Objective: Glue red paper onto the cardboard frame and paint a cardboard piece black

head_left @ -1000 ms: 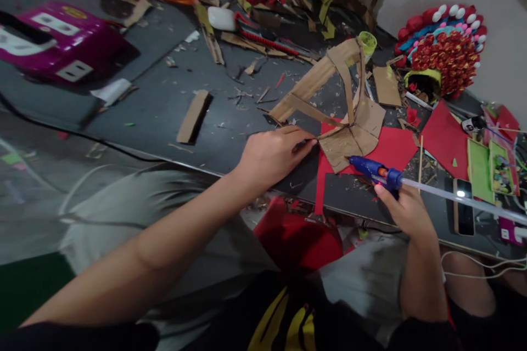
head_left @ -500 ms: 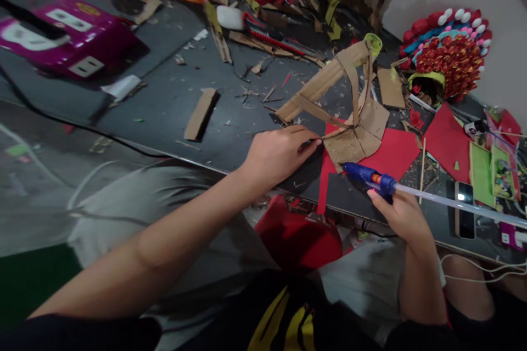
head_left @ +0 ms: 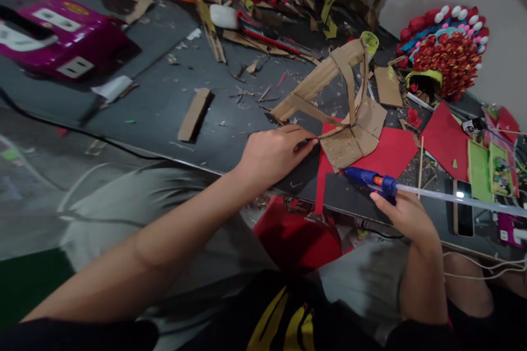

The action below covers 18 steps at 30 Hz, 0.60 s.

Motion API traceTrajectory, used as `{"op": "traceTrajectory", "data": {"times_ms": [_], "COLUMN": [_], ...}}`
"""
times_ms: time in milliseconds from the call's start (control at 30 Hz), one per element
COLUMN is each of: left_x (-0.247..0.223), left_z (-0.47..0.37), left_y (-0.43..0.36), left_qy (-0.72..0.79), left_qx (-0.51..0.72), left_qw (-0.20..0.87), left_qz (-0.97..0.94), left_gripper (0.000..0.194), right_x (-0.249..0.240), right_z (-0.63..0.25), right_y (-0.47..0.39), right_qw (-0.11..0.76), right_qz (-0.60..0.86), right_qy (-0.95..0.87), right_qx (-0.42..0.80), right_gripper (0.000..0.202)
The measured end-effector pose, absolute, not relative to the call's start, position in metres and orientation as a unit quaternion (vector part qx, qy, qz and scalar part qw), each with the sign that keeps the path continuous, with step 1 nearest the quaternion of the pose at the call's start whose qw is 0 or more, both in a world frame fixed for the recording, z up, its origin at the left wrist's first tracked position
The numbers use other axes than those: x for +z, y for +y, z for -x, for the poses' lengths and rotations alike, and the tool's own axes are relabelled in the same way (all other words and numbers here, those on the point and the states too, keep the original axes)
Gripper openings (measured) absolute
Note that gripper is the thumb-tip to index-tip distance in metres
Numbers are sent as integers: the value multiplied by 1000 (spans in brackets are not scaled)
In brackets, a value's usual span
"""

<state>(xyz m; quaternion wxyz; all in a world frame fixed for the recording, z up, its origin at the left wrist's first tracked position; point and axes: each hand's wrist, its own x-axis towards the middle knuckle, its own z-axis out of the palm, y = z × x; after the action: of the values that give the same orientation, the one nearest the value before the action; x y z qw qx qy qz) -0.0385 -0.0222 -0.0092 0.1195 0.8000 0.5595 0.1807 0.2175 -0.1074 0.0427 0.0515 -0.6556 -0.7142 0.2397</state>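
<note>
My left hand (head_left: 275, 154) pinches the left corner of a brown cardboard frame (head_left: 348, 145), built from flat panels and curved strips. In my right hand (head_left: 407, 214) is a blue glue gun (head_left: 364, 176) with a long clear glue stick (head_left: 448, 196) out of its back. The gun's nozzle is at the frame's lower edge; whether it touches cannot be made out. Red paper (head_left: 395, 151) lies under the frame.
A purple power box (head_left: 94, 33) stands at the left, and a cardboard strip (head_left: 195, 115) lies nearer. Red flowery pieces (head_left: 447, 60) sit at the back. On the right are a phone (head_left: 463, 208) and a green case (head_left: 480, 167). Another person's knee (head_left: 469, 285) shows at lower right.
The glue gun's nozzle has moved slightly down along the cardboard frame's lower edge. My left hand keeps its hold, and the whole view has shifted slightly.
</note>
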Motion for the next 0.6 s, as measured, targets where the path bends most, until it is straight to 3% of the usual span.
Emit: {"op": "traceTrajectory", "data": {"times_ms": [367,600], "left_x": [-9,-12], "left_z": [38,39], "left_y": [-21,-18], "left_qy": [564,565], "left_qx": [169,172], "left_qw": [126,125], "left_qz": [-799,-797], "left_gripper": [25,25], "right_x": [43,40], "right_z": [-226,-249], "right_y": [-108,-111], "right_qw": [49,167], "right_qz": [688,734], "right_qy": [-694,-638], "right_qx": [207,159], "right_gripper": [49,46]}}
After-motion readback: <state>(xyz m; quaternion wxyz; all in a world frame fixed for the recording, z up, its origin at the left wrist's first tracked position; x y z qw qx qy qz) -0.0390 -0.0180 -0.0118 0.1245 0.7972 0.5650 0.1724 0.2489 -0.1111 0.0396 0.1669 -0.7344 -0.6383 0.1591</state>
